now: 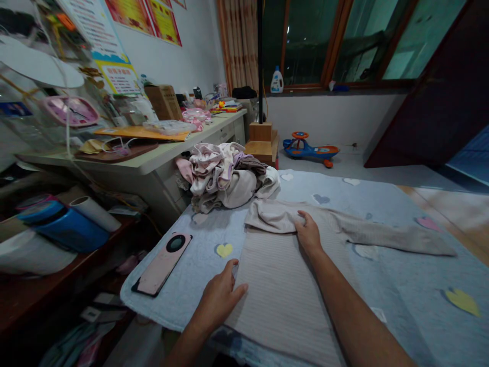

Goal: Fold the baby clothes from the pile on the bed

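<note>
A light grey-beige long-sleeved top (282, 290) of finely ribbed knit lies flat on a blue plush blanket (416, 295), its body running from the blanket's middle towards the near edge. One sleeve (401, 240) extends, lightly creased, towards the right edge; a bunched fold of the same cloth (267, 216) lies across the upper body on the other side. Heart motifs in yellow, white, grey and pink pattern the soft pile. By the far left corner rises a rumpled heap of clothes (229, 178) in pink, cream and taupe. A pink smartphone (162, 267) with a round black camera module rests obliquely near the rounded near left corner, back upward. Beyond the left edge stands a pale desk (148, 160) with a smooth, squared rim. The wall poster (109, 48) carries printed lines, and the white bottle (276, 81) on the windowsill a label, both too small to read. The left hand (218, 294) is at the top's left side, thumb and forefinger spread, grasping nothing. The right hand (309, 237), forearm slanting in from the lower right, touches the upper body with bent fingers; whether they pinch the cloth cannot be told.
</note>
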Motion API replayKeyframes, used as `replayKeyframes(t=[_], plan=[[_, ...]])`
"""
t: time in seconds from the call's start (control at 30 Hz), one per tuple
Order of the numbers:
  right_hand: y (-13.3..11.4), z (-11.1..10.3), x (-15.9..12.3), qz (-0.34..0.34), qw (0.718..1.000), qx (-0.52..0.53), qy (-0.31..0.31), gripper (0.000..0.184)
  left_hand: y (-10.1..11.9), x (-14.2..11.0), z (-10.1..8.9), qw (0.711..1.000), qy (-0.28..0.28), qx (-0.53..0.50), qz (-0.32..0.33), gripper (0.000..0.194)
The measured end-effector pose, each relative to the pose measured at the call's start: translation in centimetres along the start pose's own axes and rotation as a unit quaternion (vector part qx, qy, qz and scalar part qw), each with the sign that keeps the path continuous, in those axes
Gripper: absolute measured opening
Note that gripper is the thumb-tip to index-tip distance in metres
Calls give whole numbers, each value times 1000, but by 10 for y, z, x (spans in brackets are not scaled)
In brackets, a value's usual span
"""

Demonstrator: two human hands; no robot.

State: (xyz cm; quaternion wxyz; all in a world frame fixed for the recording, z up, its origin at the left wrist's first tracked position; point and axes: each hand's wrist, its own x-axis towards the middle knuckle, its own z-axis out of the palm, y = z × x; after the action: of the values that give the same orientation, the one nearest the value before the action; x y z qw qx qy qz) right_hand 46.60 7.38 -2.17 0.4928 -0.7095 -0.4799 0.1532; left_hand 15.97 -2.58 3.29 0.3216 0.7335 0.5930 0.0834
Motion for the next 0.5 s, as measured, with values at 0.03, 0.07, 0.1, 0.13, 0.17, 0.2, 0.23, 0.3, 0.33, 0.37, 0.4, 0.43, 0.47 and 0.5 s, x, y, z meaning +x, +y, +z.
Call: replayKeyframes(t=[0.03, 0.07, 0.1, 0.13, 0.17, 0.2, 0.23, 0.3, 0.33, 0.37, 0.4, 0.43, 0.47, 0.5], plan=[[-1, -1, -2, -6, 1000, 4, -1, 53, 1, 0, 0, 1000, -1, -4, 4, 49], [-2, -3, -3, -8, 1000, 8, -2, 53, 1, -1, 1, 1000, 0, -12, 9, 48], [-3, -4, -5, -5, 1000, 14, -3, 53, 1, -1, 1, 1000, 1, -22, 16, 47], [-4, -6, -6, 0, 1000, 21, -5, 53, 1, 0, 3, 999, 3, -34, 24, 47], [-5, -7, -7, 7, 1000, 30, -5, 54, 0, 0, 4, 999, 8, -44, 31, 47], [-6, -8, -8, 14, 999, 41, -3, 55, -2, 1, 5, 998, 18, -49, 38, 47], [-6, -10, -9, 21, 998, 52, 1, 56, -4, 3, 7, 997, 36, -45, 45, 48], [-6, -11, -10, 31, 997, 72, 8, 57, -7, 8, 8, 994, 90, -17, 61, 50], [-5, -11, -10, 35, 996, 78, 9, 58, -8, 12, 8, 990, 122, 3, 74, 50], [-5, -11, -10, 34, 996, 81, 7, 59, -6, 16, 7, 984, 148, 21, 93, 48], [-5, -11, -10, 28, 996, 85, 1, 60, -3, 22, 7, 979, 163, 37, 118, 46], [-5, -10, -10, 18, 996, 91, -7, 61, 3, 28, 7, 974, 163, 51, 147, 44], [-5, -10, -10, 6, 995, 102, -16, 63, 10, 35, 7, 970, 149, 64, 179, 43], [-6, -9, -10, -4, 993, 117, -26, 64, 19, 42, 9, 966, 123, 77, 213, 43]])
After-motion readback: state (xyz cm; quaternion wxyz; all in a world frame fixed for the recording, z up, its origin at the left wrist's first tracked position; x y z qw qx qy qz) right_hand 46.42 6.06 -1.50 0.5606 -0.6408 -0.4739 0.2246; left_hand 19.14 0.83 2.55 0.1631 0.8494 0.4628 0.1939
